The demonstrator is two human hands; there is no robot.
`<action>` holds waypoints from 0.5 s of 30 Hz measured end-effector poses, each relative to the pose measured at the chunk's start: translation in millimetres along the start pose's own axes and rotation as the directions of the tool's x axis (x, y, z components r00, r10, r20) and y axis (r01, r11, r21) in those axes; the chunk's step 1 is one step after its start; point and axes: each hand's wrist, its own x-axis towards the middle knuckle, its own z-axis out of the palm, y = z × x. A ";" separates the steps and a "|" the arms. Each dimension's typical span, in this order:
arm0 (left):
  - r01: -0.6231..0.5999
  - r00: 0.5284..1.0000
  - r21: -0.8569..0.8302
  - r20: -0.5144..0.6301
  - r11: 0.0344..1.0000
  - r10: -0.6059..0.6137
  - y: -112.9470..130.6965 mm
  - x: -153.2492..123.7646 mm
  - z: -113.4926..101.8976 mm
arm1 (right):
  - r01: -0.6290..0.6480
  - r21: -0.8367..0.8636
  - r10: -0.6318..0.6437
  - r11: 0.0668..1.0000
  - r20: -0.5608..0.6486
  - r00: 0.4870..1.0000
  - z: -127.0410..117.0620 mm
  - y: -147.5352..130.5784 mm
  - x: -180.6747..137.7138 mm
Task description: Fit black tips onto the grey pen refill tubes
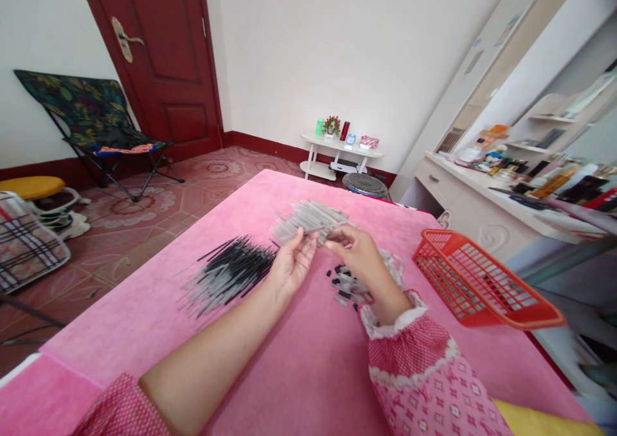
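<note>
My left hand is turned palm up at the near edge of a pile of thin whitish translucent sticks. Its thumb and fingers are drawn together; what they hold, if anything, is too small to name. Close beside it, my right hand makes a pinch at the same pile's right side, its contents hidden by the fingers. To the left lies a heap of thin rods, with black and clear grey ends. Small black and clear caps or short tube pieces are scattered under and beside my right wrist.
A red plastic basket stands at the table's right side. Pink cloth covers the table. Yellow fabric lies at the lower right. Beyond are a folding chair, a low white stand and a cluttered dresser.
</note>
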 end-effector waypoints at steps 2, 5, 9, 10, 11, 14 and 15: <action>-0.010 1.000 -0.005 -0.019 1.000 0.010 1.4 1.9 -1.1 | 0.004 -0.227 0.028 0.974 0.134 0.991 1.0 9.1 -4.3; -0.017 0.999 -0.005 -0.031 1.000 0.017 1.6 3.1 -1.5 | 0.079 -0.489 0.041 0.869 0.230 0.972 4.7 16.7 -10.8; -0.016 1.000 0.004 -0.023 1.000 0.016 0.5 2.2 -0.9 | 0.144 -0.646 0.058 0.750 0.281 0.958 10.3 17.3 -14.2; -0.018 1.000 0.009 -0.017 1.000 0.018 0.3 2.0 -0.9 | 0.150 -0.656 0.059 0.740 0.286 0.956 11.3 17.3 -14.2; -0.023 1.000 0.016 -0.012 1.000 0.023 0.1 1.9 -1.0 | 0.151 -0.654 0.055 0.741 0.283 0.957 12.1 17.6 -13.8; -0.040 0.999 0.039 0.007 0.998 0.040 -0.4 1.9 -2.0 | 0.111 -0.564 0.018 0.818 0.218 0.976 12.9 19.5 -10.7; -0.046 0.999 0.049 0.014 0.998 0.046 -0.6 2.1 -2.5 | 0.086 -0.497 -0.001 0.863 0.168 0.986 12.6 20.1 -8.8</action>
